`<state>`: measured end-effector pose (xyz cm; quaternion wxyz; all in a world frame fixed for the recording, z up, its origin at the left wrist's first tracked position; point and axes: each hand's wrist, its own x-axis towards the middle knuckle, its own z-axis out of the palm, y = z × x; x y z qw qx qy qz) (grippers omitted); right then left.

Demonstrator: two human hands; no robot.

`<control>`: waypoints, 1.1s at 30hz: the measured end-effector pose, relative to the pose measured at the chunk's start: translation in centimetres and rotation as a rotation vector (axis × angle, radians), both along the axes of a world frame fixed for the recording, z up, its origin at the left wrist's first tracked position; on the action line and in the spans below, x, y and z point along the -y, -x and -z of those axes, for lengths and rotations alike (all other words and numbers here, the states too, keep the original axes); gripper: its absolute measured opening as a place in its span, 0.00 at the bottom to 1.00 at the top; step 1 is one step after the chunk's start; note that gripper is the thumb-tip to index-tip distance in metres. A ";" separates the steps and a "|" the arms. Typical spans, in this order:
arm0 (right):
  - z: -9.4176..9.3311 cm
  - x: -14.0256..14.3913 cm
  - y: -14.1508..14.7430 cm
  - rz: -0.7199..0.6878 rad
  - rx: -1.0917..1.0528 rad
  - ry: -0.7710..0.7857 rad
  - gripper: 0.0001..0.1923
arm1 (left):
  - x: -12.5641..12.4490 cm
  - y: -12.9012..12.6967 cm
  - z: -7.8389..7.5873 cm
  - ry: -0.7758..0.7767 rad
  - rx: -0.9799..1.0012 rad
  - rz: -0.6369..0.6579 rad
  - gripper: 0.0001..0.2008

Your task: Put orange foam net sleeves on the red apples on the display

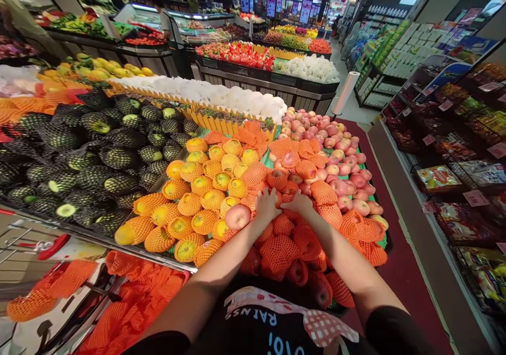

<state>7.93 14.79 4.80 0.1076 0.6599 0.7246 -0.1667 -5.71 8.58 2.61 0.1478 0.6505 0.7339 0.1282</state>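
Both my hands are over the heap of apples in orange foam nets in the middle of the stand. My left hand rests on net-wrapped fruit, its fingers apart and bent down. Just right of it, my right hand reaches leftward with fingers stretched, touching the nets. A netted apple lies just beyond my fingertips. Beside my left wrist sits a bare apple on top of yellow fruit in foam nets. Nearer my body are more netted apples. What lies under my palms is hidden.
Dark-netted green fruit fills the left side; bare apples lie at right. A cart with loose orange foam nets stands at lower left. Snack shelves line the right aisle, and a plastic-bag roll stands behind the apples.
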 end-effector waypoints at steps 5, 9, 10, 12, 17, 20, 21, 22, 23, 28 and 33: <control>0.0 -0.2 0.4 -0.032 0.068 -0.015 0.47 | -0.7 -0.6 -0.2 0.088 -0.062 -0.005 0.38; -1.2 0.6 0.6 -0.066 0.084 -0.037 0.44 | -1.3 -0.5 -1.3 0.201 -0.073 0.078 0.42; -1.7 1.1 0.3 -0.073 0.081 -0.052 0.43 | -1.2 -0.1 -1.9 0.221 -0.063 0.098 0.44; -2.6 2.5 -0.8 -0.095 0.064 -0.086 0.40 | -0.3 1.2 -3.4 0.209 -0.037 0.140 0.47; -3.3 9.4 -8.3 -0.185 -0.369 -0.260 0.27 | 5.2 6.9 -6.2 0.054 -0.058 0.165 0.41; -2.1 15.1 -13.4 -0.055 -0.679 -0.305 0.21 | 8.5 9.9 -5.1 0.201 -0.063 0.152 0.40; -1.5 17.1 -14.7 0.019 -0.721 -0.336 0.20 | 9.2 10.5 -4.4 0.179 -0.048 0.142 0.39; -0.9 18.9 -15.6 0.086 -0.731 -0.390 0.19 | 9.7 11.0 -3.7 0.131 -0.022 0.132 0.37; -0.4 20.5 -16.3 0.144 -0.718 -0.445 0.18 | 9.9 11.4 -3.1 0.069 0.011 0.118 0.35; 1.3 25.4 -15.8 0.220 -0.734 -0.484 0.18 | 9.2 10.8 -4.4 -0.081 0.135 0.089 0.34; 1.1 25.4 -12.3 0.124 -0.803 -0.382 0.16 | 8.4 5.6 -8.2 -0.140 0.252 0.187 0.37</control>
